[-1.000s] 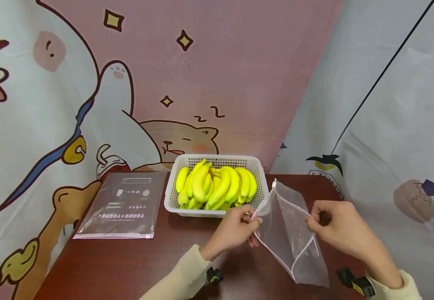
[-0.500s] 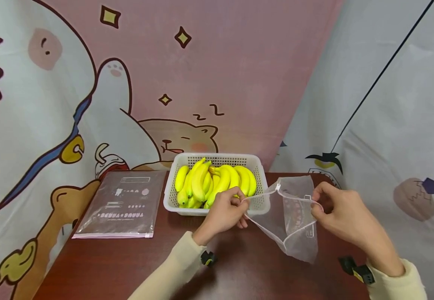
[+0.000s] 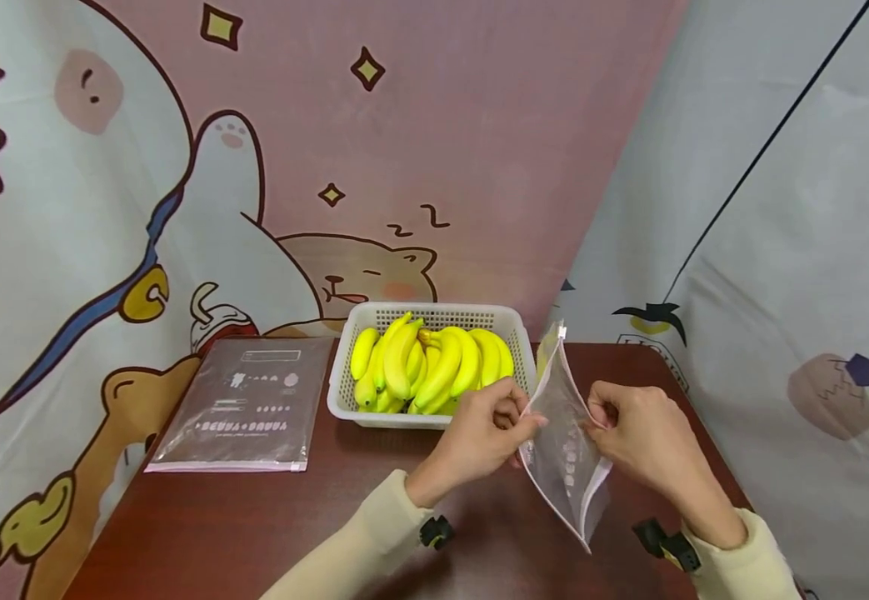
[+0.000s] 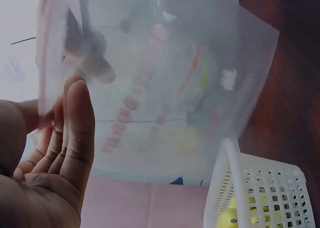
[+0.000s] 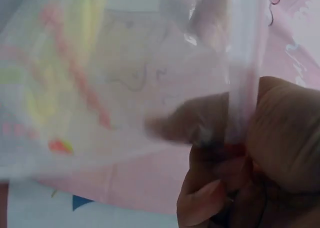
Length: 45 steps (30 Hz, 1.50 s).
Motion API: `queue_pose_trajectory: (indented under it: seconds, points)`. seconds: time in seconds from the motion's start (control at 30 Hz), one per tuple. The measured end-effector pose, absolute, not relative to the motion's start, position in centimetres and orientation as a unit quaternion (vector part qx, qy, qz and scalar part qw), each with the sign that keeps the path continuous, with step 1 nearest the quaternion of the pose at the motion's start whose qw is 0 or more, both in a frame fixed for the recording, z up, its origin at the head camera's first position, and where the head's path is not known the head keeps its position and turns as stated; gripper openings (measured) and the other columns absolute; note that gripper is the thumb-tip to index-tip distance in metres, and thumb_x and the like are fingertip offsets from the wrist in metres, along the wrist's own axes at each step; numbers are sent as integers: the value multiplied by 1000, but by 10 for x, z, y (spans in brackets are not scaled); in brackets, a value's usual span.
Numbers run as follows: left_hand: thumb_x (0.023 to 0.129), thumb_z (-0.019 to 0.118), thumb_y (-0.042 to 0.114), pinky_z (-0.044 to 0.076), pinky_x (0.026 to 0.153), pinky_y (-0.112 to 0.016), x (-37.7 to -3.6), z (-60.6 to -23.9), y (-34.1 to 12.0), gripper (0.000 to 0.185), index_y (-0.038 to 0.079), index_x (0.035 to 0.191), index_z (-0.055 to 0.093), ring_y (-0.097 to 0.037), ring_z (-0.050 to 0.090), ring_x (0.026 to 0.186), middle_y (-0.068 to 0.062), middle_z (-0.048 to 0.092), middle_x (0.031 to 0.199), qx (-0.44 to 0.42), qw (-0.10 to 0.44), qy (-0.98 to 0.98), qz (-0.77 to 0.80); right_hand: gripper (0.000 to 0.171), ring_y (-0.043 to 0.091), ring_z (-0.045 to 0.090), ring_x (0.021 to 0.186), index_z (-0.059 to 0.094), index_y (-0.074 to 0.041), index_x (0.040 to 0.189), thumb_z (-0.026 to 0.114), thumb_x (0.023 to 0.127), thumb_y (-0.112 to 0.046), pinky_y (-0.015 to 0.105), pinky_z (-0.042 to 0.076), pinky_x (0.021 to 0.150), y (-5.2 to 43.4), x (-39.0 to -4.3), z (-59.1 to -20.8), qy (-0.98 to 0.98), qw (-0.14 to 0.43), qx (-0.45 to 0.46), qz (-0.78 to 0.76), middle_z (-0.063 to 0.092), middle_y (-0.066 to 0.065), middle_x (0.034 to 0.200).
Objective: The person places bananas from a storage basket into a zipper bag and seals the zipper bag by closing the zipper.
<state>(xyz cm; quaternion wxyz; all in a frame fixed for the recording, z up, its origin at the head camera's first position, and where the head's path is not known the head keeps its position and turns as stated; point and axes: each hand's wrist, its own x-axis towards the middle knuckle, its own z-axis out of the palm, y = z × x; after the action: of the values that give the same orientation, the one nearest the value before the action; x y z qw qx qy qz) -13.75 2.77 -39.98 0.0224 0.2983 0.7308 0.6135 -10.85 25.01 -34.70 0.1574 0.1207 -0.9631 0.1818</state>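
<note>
A translucent zipper bag (image 3: 565, 454) with a pale pink zip edge hangs between my two hands, its mouth spread partway toward me. My left hand (image 3: 482, 429) pinches one side of the mouth between thumb and fingers; in the left wrist view the fingers (image 4: 79, 123) lie against the cloudy film. On the opposite side my right hand (image 3: 644, 433) pinches the other edge, and the right wrist view shows a finger (image 5: 195, 119) through the film. The zip slider (image 3: 561, 332) is at the far end of the mouth. Printed letters run down the bag.
Behind my left hand stands a white plastic basket (image 3: 340, 400) heaped with yellow bananas (image 3: 441, 371). A second zipper bag (image 3: 242, 408) lies flat on the brown table (image 3: 254, 533) at the left. A printed cloth (image 3: 494, 167) hangs behind the table.
My hands spread the bag's mouth wide half a second ago and have since come closer together, narrowing it. The slider end now points up and away.
</note>
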Motion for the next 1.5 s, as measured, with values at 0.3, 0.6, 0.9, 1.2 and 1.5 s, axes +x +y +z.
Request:
queue_pose_trajectory:
  seconds: [0.3, 0.6, 0.9, 1.2, 1.5]
  points:
    - [90, 61, 2, 52, 39, -33, -150, -407, 18, 13, 10, 84, 51, -12, 57, 37, 0, 57, 53, 216, 34, 757, 616, 33, 7, 34, 51, 40, -26, 61, 57, 62, 2, 24, 21, 48, 275, -105, -327, -957, 203, 111, 176, 33, -13, 54]
    - [87, 67, 5, 47, 37, -27, -165, -391, -5, 19, 11, 80, 50, -13, 53, 34, 1, 50, 48, 182, 52, 831, 523, 29, 8, 36, 53, 43, -24, 64, 60, 62, 0, 25, 21, 49, 305, -108, -315, -972, 143, 82, 166, 36, -9, 56]
    - [83, 65, 6, 41, 37, -23, -172, -362, -18, 19, 12, 73, 50, -11, 51, 36, 1, 50, 53, 178, 43, 889, 420, 23, 18, 45, 57, 51, -26, 73, 66, 66, -8, 32, 28, 49, 290, -101, -307, -988, 90, 60, 110, 47, -5, 60]
    - [98, 68, 19, 58, 48, -38, -184, -389, -15, 16, 10, 93, 57, -19, 62, 44, -7, 63, 60, 241, 85, 796, 549, 14, -1, 46, 54, 70, -29, 88, 78, 89, -17, 20, 36, 51, 296, -122, -317, -943, 134, 199, 231, 56, -16, 67]
    - [100, 67, 19, 58, 49, -47, -190, -409, -3, 16, 6, 97, 58, -17, 62, 44, -20, 67, 67, 224, 93, 766, 595, 13, 4, 48, 51, 79, -23, 103, 76, 93, -17, 20, 37, 46, 296, -144, -339, -930, 166, 176, 278, 60, -9, 62]
